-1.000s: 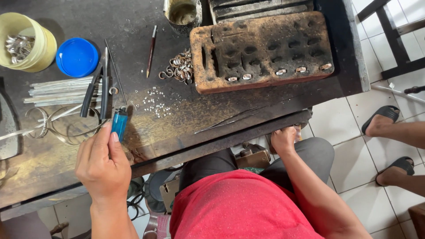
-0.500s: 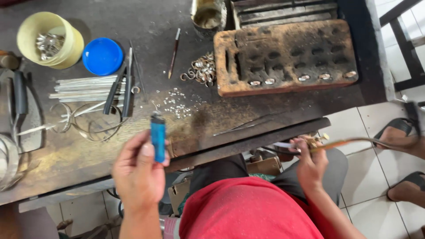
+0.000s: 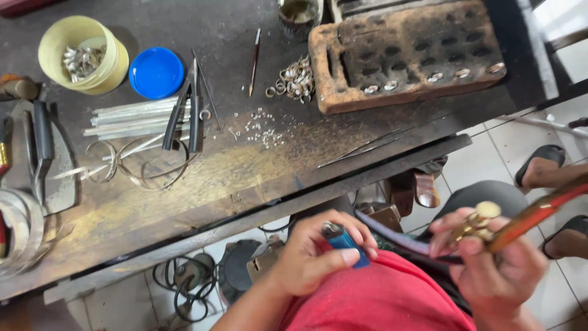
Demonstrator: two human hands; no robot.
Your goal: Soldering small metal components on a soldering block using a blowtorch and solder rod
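My left hand [image 3: 318, 257] grips a small blue lighter [image 3: 344, 241] close to my body, below the edge of the dark workbench [image 3: 202, 184]. My right hand [image 3: 496, 270] holds a brass-tipped torch [image 3: 474, 224] with an orange hose [image 3: 539, 211] running off to the right. The lighter's metal top points toward the torch tip, with a gap between them. A red shirt fills the bottom of the view.
On the bench lie a charred block with holes [image 3: 404, 52], a heap of metal rings [image 3: 295, 78], tiny silver bits [image 3: 263, 130], tweezers [image 3: 367, 147], pliers [image 3: 184, 113], silver rods [image 3: 128, 119], a blue lid [image 3: 156, 72] and a yellow cup [image 3: 86, 52]. Another person's sandalled feet [image 3: 542, 168] rest on the tiled floor.
My left hand has brought the lighter down from the bench edge to my lap. My right hand has come up with the torch, closer to the lighter.
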